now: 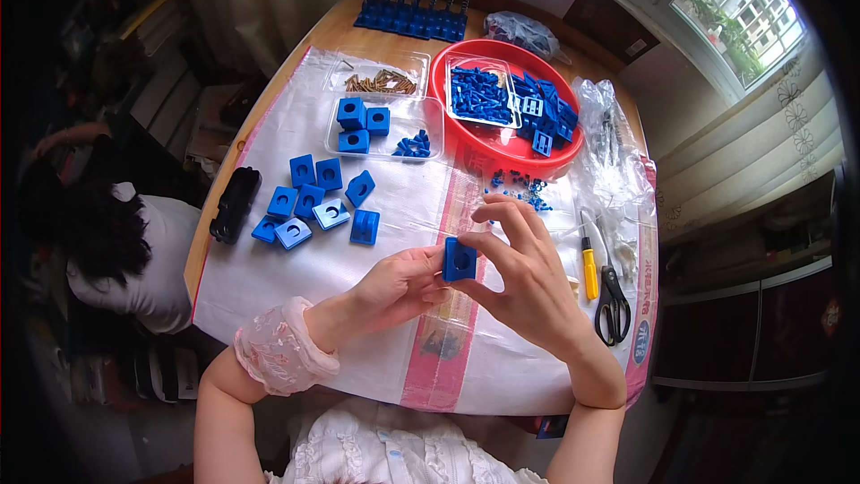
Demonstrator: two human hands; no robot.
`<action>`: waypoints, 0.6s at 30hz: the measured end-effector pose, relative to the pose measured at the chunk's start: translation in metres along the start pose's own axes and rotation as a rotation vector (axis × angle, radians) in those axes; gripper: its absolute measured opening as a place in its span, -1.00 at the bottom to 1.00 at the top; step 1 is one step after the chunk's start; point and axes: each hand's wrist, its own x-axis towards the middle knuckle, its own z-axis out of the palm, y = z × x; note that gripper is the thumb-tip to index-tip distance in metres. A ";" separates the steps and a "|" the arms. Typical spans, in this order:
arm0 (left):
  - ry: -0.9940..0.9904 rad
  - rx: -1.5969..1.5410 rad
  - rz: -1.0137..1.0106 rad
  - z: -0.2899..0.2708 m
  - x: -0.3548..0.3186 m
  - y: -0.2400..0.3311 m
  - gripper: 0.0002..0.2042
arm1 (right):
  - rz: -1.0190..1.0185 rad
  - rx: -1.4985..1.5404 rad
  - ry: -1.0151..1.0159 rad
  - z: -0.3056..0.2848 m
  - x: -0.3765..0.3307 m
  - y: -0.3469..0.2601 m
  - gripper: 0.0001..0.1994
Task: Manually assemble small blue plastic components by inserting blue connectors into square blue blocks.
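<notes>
while the round red tray (491, 145) sits toward the far side of the counter (332, 31), a square blue block with a round hole (460, 259) is held up on the near side of that tray. left hand (390, 291) pinches the block's left edge; right hand (528, 278) grips it too, thumb below, forefinger above, another finger raised off it. just left of the red tray: shallow clear plastic tray (412, 113), three like blocks and small blue pieces inside. farther left of the red tray, and nearer: loose blue blocks (364, 227), then a black case (235, 205). nearer than the red tray, to its right: yellow-handled screwdriver (589, 272), black-handled scissors (613, 309).
</notes>
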 end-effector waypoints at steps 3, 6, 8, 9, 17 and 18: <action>0.009 0.007 -0.004 0.001 -0.001 0.000 -0.68 | 0.000 -0.001 0.002 0.000 0.000 0.000 -0.62; 0.024 0.001 -0.011 0.002 -0.001 0.000 -0.69 | 0.001 -0.001 -0.001 0.001 -0.001 -0.001 -0.62; 0.033 0.002 -0.013 0.004 -0.001 0.000 -0.70 | -0.001 -0.001 -0.002 0.000 -0.001 0.000 -0.61; 0.025 -0.003 -0.012 0.003 -0.001 0.000 -0.70 | -0.002 -0.002 -0.001 0.000 -0.001 0.000 -0.61; -0.017 -0.032 -0.010 -0.001 -0.001 0.000 -0.71 | -0.007 -0.004 0.003 0.001 -0.001 -0.001 -0.60; -0.020 -0.029 -0.006 -0.001 -0.001 0.000 -0.70 | -0.007 -0.002 0.003 0.000 -0.001 -0.001 -0.60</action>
